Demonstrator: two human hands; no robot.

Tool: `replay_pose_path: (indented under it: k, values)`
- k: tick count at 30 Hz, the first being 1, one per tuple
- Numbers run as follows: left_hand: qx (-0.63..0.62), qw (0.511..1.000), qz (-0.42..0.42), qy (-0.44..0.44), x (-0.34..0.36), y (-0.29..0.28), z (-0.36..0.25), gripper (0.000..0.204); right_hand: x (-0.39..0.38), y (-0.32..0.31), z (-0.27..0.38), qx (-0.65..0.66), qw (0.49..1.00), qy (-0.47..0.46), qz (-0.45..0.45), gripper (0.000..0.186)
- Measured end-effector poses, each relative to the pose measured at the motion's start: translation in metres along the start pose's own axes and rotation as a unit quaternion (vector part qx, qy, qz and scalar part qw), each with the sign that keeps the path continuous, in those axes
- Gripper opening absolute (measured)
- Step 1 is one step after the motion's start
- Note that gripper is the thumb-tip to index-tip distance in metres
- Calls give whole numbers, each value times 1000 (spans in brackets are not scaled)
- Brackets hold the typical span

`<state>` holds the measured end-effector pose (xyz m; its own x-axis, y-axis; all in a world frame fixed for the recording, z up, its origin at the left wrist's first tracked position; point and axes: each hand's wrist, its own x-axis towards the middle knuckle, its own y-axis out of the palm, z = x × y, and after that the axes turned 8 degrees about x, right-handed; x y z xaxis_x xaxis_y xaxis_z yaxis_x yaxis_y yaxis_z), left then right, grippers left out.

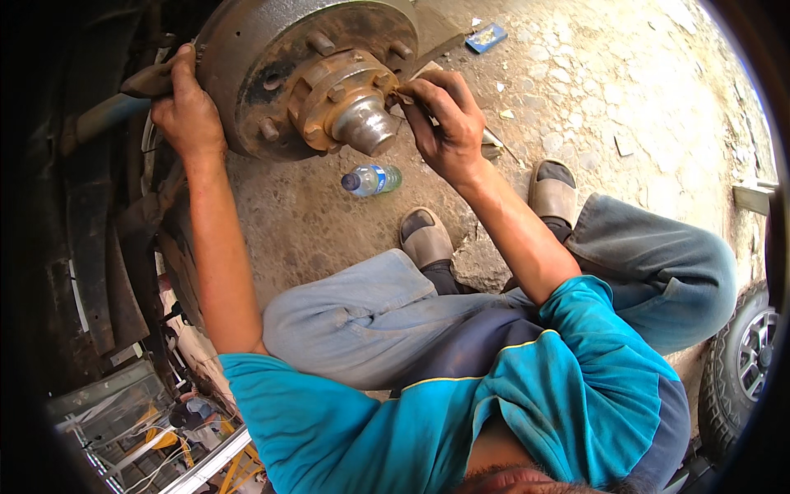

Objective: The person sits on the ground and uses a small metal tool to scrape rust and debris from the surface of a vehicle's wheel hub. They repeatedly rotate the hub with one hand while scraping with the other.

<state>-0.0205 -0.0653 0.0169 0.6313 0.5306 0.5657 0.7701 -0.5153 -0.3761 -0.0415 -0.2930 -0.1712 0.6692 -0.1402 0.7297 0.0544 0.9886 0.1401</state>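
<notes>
A rusty brake drum (247, 82) with wheel studs fills the upper middle. From its centre juts a wheel hub (325, 103) with a shiny metal end cap (365, 128). My left hand (191, 115) is closed round the drum's back rim at the left, its fingers partly hidden beside a dark part. My right hand (448, 123) is at the hub's right edge, thumb and fingers pinched together by a bolt on the flange. Whatever small thing they hold, if any, is hidden by the fingertips.
A plastic bottle (372, 179) lies below the hub. A blue box (486, 38) rests farther off. Thin metal tools (491, 146) lie behind my right wrist. Dark underbody parts (90, 214) crowd the left; a tyre (736, 370) stands lower right. My sandalled feet are under the hub.
</notes>
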Motion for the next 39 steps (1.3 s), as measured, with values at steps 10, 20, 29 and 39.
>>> replay_pose_path:
  k: [10, 20, 29, 39]
  values:
    - [7, 1000, -12, 7, 0, 1, 4, 34, 7, 0, 7, -19, 1000, 21, 11, 32]
    - [21, 1000, -8, 14, -3, 1, 5, 33, 8, 5, 12, -3, 1000, 21, -21, 26]
    - [11, 1000, -5, 7, 0, 0, 8, 34, 11, 4, 14, 15, 996, 79, -36, 16]
    - [11, 999, -1, -31, -2, 0, 3, 36, 14, 2, 11, -3, 998, 48, -34, 19]
